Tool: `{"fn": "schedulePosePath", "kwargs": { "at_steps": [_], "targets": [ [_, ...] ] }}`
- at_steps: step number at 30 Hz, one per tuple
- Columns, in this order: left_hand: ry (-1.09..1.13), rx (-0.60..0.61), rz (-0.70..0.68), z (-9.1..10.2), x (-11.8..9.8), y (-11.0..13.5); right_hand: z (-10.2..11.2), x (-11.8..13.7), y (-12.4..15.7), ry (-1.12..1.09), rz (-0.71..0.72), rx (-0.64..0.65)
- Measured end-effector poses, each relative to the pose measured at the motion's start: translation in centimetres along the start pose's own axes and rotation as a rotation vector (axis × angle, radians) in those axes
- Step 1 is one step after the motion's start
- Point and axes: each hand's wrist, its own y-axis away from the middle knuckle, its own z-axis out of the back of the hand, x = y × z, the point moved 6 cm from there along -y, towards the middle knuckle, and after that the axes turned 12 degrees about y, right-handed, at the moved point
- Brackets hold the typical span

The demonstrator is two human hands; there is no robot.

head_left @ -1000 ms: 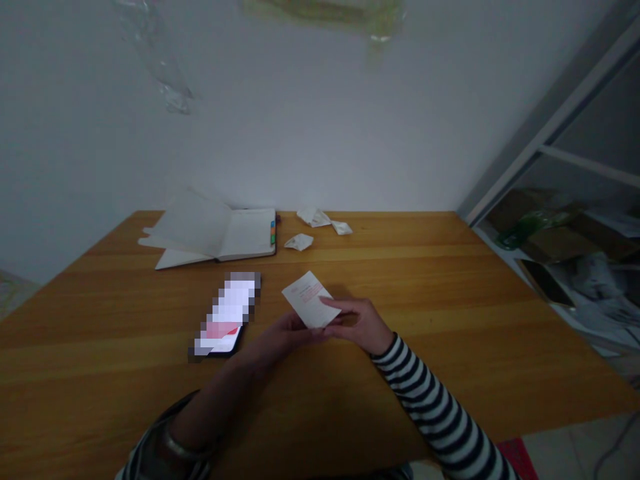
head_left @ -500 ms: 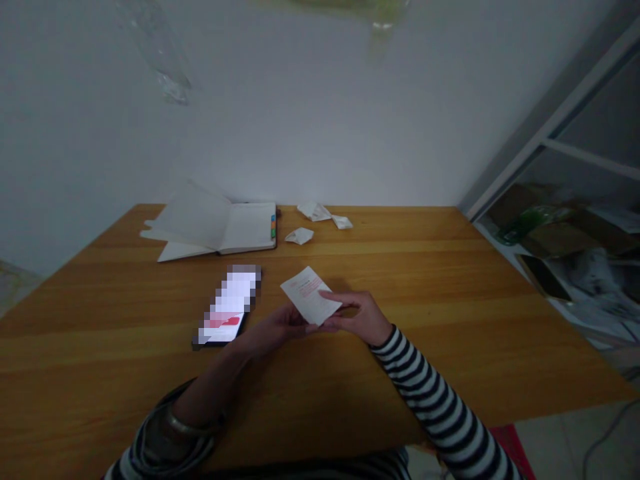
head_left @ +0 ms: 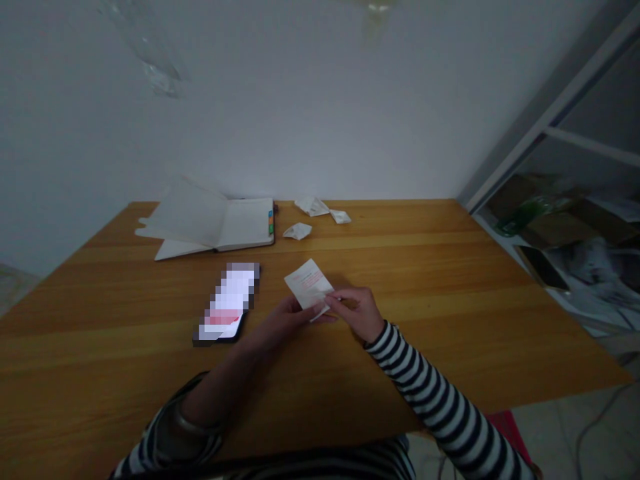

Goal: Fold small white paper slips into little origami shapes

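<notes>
A small white slip of paper with red print is held above the wooden table, near its middle. My left hand pinches its lower left edge. My right hand pinches its lower right corner, fingers closed on the paper. Both arms wear black-and-white striped sleeves. A phone with a lit screen lies flat just left of my left hand.
An open notebook with coloured tabs lies at the back left of the table. Three crumpled white paper scraps sit beside it near the wall. A metal shelf with clutter stands to the right.
Both hands have moved slightly away from me with the slip, which now shows shorter, its lower corner bent between my fingers. The view has shifted a little.
</notes>
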Motion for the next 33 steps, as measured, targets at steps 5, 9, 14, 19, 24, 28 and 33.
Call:
{"fn": "schedulePosePath", "kwargs": {
  "at_steps": [5, 9, 14, 19, 24, 28, 33],
  "targets": [
    [-0.189, -0.306, -0.237, 2.1, -1.7, 0.0, 0.6, -0.1, -0.1, 0.087, 0.008, -0.076],
    [-0.564, -0.307, -0.518, 2.1, -4.3, 0.8, 0.7, 0.2, -0.2, 0.062, 0.013, 0.022],
    [-0.64, -0.025, -0.42, 0.9, -3.1, 0.3, 0.1, 0.1, 0.0, 0.039, -0.01, 0.106],
    [-0.469, -0.132, -0.361, 1.3, -2.8, 0.3, -0.8, -1.3, 0.2, -0.159, -0.135, 0.161],
    [-0.435, -0.227, -0.399, 1.5, -3.7, 1.0, -1.0, -2.1, 0.1, -0.297, -0.204, 0.151],
    [-0.405, -0.334, -0.426, 2.2, -3.3, 0.9, -0.8, -1.9, -0.1, -0.242, -0.172, 0.04],
    [-0.253, -0.364, -0.283, 2.3, -2.4, 0.5, -0.4, -1.5, 0.1, -0.148, -0.151, -0.051]
  ]
}}
